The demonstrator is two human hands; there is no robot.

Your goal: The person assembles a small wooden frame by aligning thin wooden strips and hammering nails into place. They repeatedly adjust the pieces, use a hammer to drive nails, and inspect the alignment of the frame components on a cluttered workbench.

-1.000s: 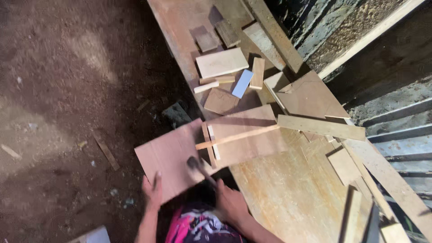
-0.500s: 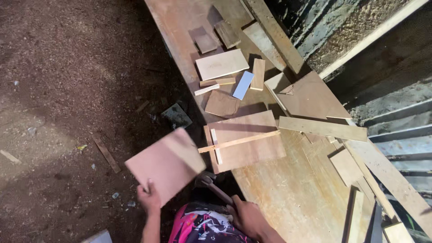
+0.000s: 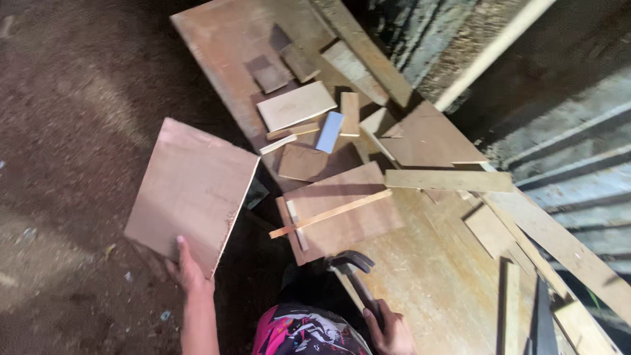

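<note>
holding 1 square plywood panel out over the dirt floor, the left hand grips it at its 6 o'clock corner, fingers closed round the edge and thumb under, so the sheet hangs off to the 9 o'clock side of the bench. the right hand is wrapped shut on the handle of a claw hammer, whose dark head rests just at the near edge of the workbench, pointing toward 12 o'clock.

the step in hand looks like lifting 1 panel clear while the hammer waits. by my judgement, the next move calls for a firmer hold on the panel, since a 1-corner grip lets it tilt, and for care that the hammer head does not knock the piece beside it.

just at 12 o'clock of the hammer lies a second plywood board with 2 thin strips on it: a long slat laid across and a short one crossing its left end; whether they are nailed i cannot tell. farther toward 12 o'clock sit scattered offcuts, a pale rectangle and a small bluish block among them. toward 3 o'clock lie longer planks.

the bench top is worn, dusty sheet wood. beyond it, at 1 to 3 o'clock, stands a corrugated metal wall. the ground is bare packed earth with small litter.
</note>
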